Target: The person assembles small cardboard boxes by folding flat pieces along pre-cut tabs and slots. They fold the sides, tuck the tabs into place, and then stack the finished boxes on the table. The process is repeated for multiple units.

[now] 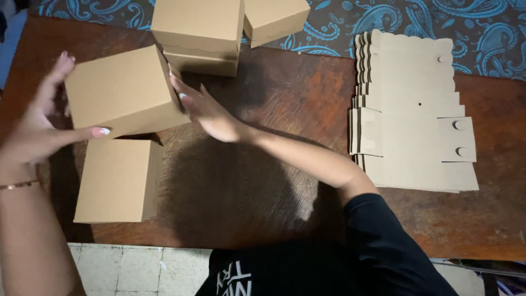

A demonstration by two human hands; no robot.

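Wooden tabletop (263, 181) here, dark reddish-brown and pretty worn and blotchy, with pale floor tiles (137, 268) showing below its near edge and a blue paisley cloth (493, 33) running along the far side. Far left, the left hand (33, 129) is pressed flat-ish against the left side of a plain brown cardboard box (123, 90), fingers spread apart and the thumb hooked along its near edge, a thin bracelet on that wrist. That box is held up off the table at a tilt, right above another assembled box (118, 181) of the same matte kraft card that sits flat near the table's front-left corner. The right hand (205, 109) is flattened against the held box's right end, fingers straight and close together, so the box is squeezed between both palms. Behind it there's a stack of two more boxes (200, 35), and one more box (274, 19) beside that on the cloth. Over on the right lies a neat pile of flat unfolded box blanks (411, 109), with scalloped edges and little round cutouts.
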